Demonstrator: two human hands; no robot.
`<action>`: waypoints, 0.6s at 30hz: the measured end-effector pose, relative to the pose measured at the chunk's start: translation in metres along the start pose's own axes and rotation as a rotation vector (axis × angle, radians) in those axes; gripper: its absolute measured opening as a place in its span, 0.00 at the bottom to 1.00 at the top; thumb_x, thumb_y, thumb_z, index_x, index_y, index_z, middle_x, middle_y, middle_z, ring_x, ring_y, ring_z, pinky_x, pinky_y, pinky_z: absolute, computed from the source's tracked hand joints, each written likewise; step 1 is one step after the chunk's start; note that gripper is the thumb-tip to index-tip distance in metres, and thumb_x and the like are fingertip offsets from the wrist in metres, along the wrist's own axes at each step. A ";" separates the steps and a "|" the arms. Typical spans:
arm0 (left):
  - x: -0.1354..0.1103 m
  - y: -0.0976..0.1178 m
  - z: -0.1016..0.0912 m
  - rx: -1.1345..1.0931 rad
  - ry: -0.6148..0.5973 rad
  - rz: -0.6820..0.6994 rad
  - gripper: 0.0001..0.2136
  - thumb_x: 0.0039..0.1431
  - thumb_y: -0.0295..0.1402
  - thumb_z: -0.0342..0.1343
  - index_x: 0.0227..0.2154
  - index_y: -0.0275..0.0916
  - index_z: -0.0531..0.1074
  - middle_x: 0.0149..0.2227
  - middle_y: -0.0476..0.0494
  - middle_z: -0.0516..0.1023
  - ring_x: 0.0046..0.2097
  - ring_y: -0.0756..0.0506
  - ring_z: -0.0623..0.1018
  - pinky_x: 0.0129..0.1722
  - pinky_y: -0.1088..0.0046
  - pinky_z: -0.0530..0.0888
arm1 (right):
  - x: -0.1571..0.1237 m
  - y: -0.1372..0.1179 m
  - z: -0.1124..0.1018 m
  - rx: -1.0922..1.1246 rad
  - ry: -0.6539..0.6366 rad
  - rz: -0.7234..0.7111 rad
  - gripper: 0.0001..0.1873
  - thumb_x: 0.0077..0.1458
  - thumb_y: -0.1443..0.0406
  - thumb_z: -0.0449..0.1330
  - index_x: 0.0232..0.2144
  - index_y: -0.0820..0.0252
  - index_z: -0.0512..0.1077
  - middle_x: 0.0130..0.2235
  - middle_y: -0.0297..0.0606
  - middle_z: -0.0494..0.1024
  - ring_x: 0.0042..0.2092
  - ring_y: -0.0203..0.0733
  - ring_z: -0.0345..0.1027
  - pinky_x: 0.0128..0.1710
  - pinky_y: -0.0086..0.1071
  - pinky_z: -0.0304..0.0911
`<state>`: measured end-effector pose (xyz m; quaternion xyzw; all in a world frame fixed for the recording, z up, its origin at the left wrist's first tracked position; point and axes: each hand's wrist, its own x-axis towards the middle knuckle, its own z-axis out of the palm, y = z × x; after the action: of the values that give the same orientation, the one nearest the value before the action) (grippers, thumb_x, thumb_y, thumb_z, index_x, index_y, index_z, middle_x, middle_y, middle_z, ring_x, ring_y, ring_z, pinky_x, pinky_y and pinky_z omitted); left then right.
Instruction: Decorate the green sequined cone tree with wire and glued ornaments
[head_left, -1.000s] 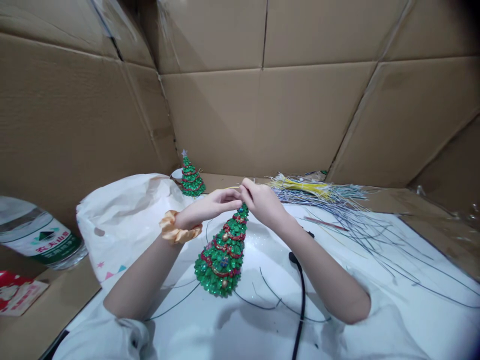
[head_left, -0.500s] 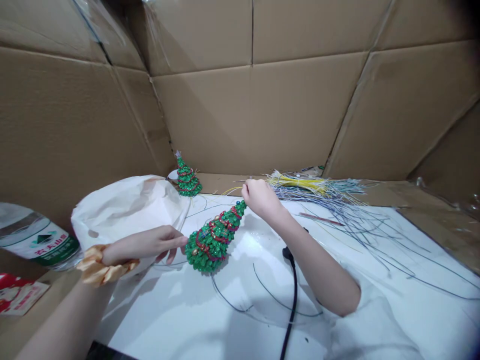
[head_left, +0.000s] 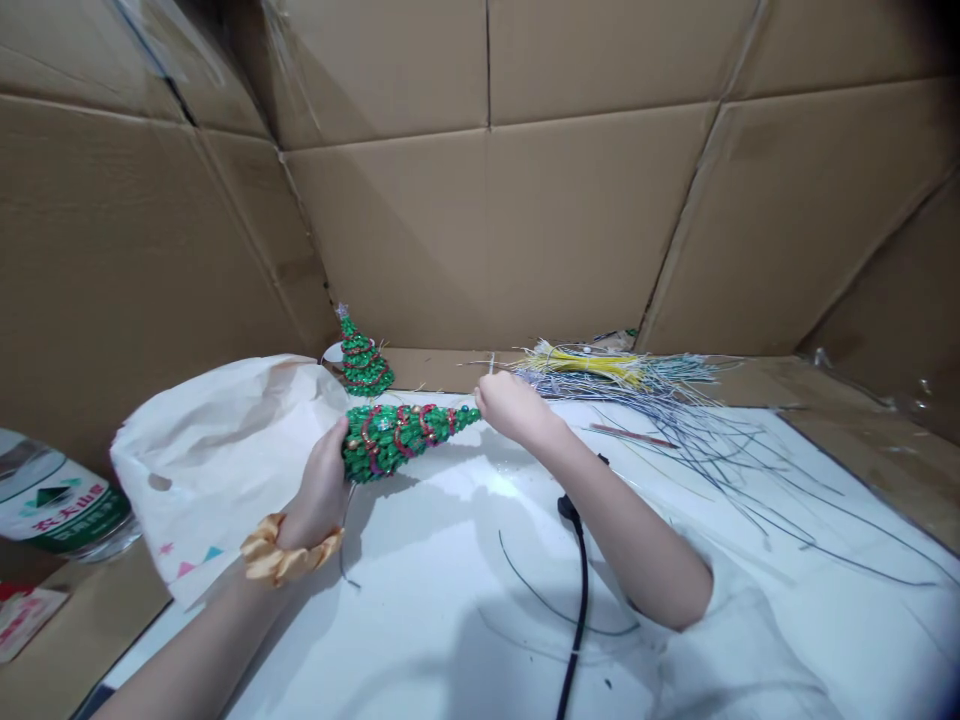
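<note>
A green beaded Christmas tree (head_left: 394, 437), wound with red bead strands and dotted with small ornaments, is held on its side above the white table (head_left: 420, 610). My left hand (head_left: 324, 480), with an orange scrunchie (head_left: 289, 552) at the wrist, grips the wide base end. At the narrow tip, my right hand (head_left: 511, 402) is closed in a pinch; its fingertips are partly hidden. A second beaded tree (head_left: 364, 360), topped with a pale star, stands upright at the back left.
A crumpled white paper bag (head_left: 225, 440) and a large water bottle (head_left: 60, 500) are on the left. Tied wires (head_left: 592, 365) and loose strands spread along the back right. A black cable (head_left: 581, 600) crosses the front. Cardboard walls (head_left: 570, 220) enclose the table.
The held tree has turned from slanting to nearly level, its base swinging up and left. My left hand has gone from touching the base with its fingers to gripping it.
</note>
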<state>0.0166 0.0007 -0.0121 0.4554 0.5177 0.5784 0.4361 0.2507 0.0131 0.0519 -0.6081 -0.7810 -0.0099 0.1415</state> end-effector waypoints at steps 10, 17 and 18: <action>0.002 -0.025 -0.020 0.177 0.166 0.166 0.21 0.54 0.46 0.45 0.40 0.35 0.70 0.38 0.42 0.78 0.43 0.41 0.75 0.41 0.66 0.73 | 0.007 0.028 -0.010 0.256 0.172 0.012 0.17 0.53 0.73 0.45 0.38 0.66 0.72 0.34 0.47 0.77 0.34 0.40 0.70 0.33 0.31 0.58; -0.001 -0.039 -0.026 0.288 0.065 0.157 0.23 0.53 0.45 0.44 0.48 0.38 0.67 0.44 0.43 0.76 0.47 0.38 0.73 0.44 0.63 0.73 | 0.005 0.028 -0.015 0.813 0.098 -0.007 0.21 0.47 0.73 0.45 0.42 0.68 0.70 0.32 0.40 0.73 0.23 0.31 0.67 0.26 0.28 0.60; -0.002 -0.040 -0.027 0.278 0.068 0.149 0.24 0.53 0.46 0.43 0.48 0.38 0.66 0.45 0.43 0.76 0.48 0.38 0.73 0.44 0.62 0.72 | 0.005 0.026 -0.015 0.846 0.076 -0.010 0.21 0.47 0.74 0.45 0.41 0.69 0.71 0.30 0.39 0.72 0.24 0.31 0.66 0.25 0.28 0.60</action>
<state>-0.0079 -0.0028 -0.0529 0.5284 0.5721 0.5471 0.3070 0.2776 0.0223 0.0630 -0.4920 -0.7134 0.2885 0.4073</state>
